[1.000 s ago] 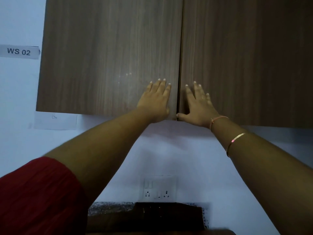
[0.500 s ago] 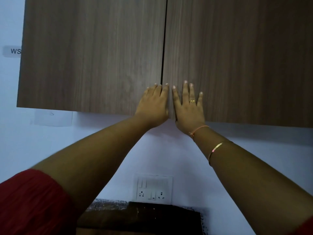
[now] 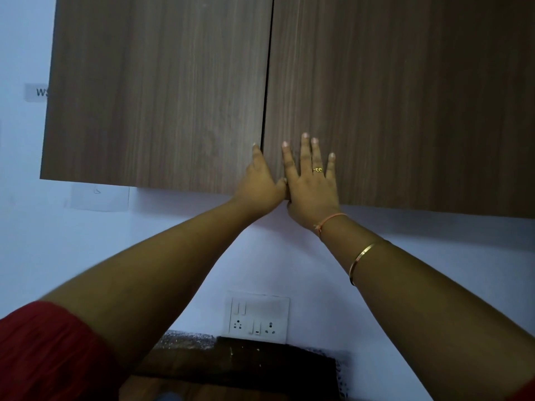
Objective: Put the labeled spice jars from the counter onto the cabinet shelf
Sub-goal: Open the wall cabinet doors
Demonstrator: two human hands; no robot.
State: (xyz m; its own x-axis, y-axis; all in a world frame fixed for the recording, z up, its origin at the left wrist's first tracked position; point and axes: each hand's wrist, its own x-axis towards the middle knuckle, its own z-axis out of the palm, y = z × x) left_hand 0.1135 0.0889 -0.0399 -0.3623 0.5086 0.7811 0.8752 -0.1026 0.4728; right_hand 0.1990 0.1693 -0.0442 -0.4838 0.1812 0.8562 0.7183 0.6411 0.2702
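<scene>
Head view: my left hand, flat before, now hooks its fingers on the left door edge. My right hand keeps fingers spread.

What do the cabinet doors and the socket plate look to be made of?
The cabinet doors are probably laminate or veneer on board with a matt brown finish. The vertical wood grain is very even and has no sheen, though solid wood can't be ruled out. The socket plate looks like white moulded plastic, going by its smooth flat face with inset switches and sockets.
</scene>
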